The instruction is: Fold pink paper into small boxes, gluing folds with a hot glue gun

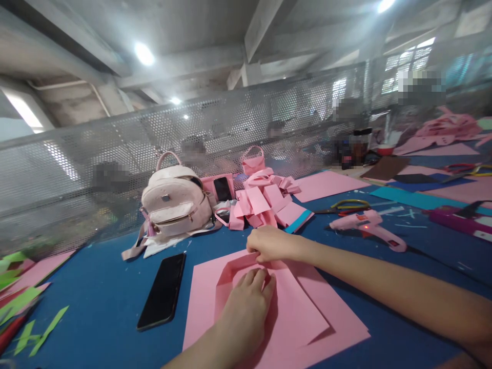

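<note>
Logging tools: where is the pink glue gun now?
Head view: the pink glue gun lies on the blue table, beside the scissors, right of the right hand pinching the pink paper.

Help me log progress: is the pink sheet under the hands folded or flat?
Folded: the pink sheet has a flap turned over at its far edge, left hand pressing it, right hand pinching the crease.

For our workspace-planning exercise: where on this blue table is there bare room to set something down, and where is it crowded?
Bare blue table lies between the black phone and the green paper scraps, and between the glue gun and the right forearm. Crowded: the backpack, folded pink pieces and scissors behind the pink sheet.
</note>
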Tool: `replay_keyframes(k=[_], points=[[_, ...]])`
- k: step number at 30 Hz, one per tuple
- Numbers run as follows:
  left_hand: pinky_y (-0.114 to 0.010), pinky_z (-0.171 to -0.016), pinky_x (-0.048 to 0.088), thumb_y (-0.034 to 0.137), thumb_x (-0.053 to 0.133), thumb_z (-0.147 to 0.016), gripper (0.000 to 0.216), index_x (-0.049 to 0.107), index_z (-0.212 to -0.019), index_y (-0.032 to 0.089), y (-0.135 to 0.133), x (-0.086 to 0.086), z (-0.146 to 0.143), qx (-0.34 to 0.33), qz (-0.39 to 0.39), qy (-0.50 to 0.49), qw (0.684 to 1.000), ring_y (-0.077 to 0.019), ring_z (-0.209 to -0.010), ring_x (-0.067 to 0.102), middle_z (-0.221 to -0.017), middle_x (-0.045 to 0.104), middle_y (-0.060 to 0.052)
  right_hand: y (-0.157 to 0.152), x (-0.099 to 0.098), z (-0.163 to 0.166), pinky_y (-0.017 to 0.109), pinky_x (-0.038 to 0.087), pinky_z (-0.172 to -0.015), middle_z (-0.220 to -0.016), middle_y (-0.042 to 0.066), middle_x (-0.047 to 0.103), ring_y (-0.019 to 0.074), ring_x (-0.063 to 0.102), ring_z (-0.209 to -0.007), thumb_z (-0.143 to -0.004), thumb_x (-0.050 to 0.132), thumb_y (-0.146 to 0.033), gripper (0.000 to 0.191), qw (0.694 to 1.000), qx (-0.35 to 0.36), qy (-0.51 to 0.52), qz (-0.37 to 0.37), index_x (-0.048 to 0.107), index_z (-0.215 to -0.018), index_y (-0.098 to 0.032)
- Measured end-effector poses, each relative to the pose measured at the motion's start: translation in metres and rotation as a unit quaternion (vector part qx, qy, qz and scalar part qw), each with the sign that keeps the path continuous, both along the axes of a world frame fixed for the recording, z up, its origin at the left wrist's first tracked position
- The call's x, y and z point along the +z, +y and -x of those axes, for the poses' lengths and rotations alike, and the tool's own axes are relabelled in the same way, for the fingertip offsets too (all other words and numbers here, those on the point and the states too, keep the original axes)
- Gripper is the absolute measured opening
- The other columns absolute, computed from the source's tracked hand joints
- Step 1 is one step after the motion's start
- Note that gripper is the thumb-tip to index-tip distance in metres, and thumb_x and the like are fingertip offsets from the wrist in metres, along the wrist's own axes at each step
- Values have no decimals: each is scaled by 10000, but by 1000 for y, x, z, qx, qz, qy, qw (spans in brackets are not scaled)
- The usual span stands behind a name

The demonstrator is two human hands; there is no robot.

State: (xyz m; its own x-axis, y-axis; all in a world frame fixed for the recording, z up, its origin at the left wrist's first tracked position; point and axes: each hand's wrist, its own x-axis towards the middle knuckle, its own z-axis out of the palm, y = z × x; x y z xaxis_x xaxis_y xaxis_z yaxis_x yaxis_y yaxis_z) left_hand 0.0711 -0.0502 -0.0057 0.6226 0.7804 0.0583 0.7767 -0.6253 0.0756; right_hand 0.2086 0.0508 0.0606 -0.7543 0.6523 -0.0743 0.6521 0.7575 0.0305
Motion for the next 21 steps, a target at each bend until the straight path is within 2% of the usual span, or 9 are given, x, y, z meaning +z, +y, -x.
replay_keyframes(k=[5, 8, 11, 14, 18, 21], points=[[-339, -1068, 431, 130, 484, -748, 678, 437, -1425, 117, -5, 18, 4, -24, 45, -15, 999, -265, -1242, 504, -1400, 528, -100, 1, -1, -1, 278, 218, -515, -753, 56, 683, 182, 579, -716, -701, 634, -161, 79, 1000, 3, 3, -3, 705, -733, -171], [-361, -1024, 472, 70, 446, -771, 657, 419, -1428, 66, -3, 27, 7, 23, 48, 42, 998, -280, -1255, 516, -1421, 506, -147, 0, -1, -2, 277, 220, -515, -756, 51, 686, 177, 582, -715, -698, 631, -153, 82, 1000, 6, 3, -4, 702, -736, -174], [-418, -961, 507, 1, 441, -762, 637, 421, -1398, -27, -1, 22, 3, 86, 23, 139, 986, -341, -1243, 526, -1381, 516, -241, -1, -1, -2, 284, 214, -508, -772, 54, 694, 185, 595, -734, -701, 632, -151, 69, 1000, 7, 1, -8, 693, -725, -172], [-443, -892, 528, -37, 431, -773, 605, 459, -1376, -20, -2, 11, -3, 114, -34, 189, 975, -360, -1170, 583, -1296, 574, -279, -1, -2, -2, 290, 213, -509, -797, 66, 706, 193, 605, -750, -704, 626, -142, 71, 1000, 6, -2, -12, 691, -721, -166], [-499, -881, 498, 0, 471, -783, 540, 525, -1320, -36, -7, 1, -8, 109, -100, 233, 961, -384, -1053, 645, -1098, 669, -303, -2, -3, -3, 286, 234, -522, -796, 71, 714, 200, 614, -746, -703, 623, -128, 94, 1000, 5, -2, -11, 702, -733, -168], [-518, -892, 475, 28, 505, -767, 551, 525, -1313, -47, -7, 2, -7, 84, -124, 259, 954, -403, -1066, 632, -1097, 668, -304, -2, -7, -3, 283, 246, -532, -831, 80, 719, 213, 626, -770, -719, 624, -135, 115, 1000, 6, 1, -13, 715, -780, -169]])
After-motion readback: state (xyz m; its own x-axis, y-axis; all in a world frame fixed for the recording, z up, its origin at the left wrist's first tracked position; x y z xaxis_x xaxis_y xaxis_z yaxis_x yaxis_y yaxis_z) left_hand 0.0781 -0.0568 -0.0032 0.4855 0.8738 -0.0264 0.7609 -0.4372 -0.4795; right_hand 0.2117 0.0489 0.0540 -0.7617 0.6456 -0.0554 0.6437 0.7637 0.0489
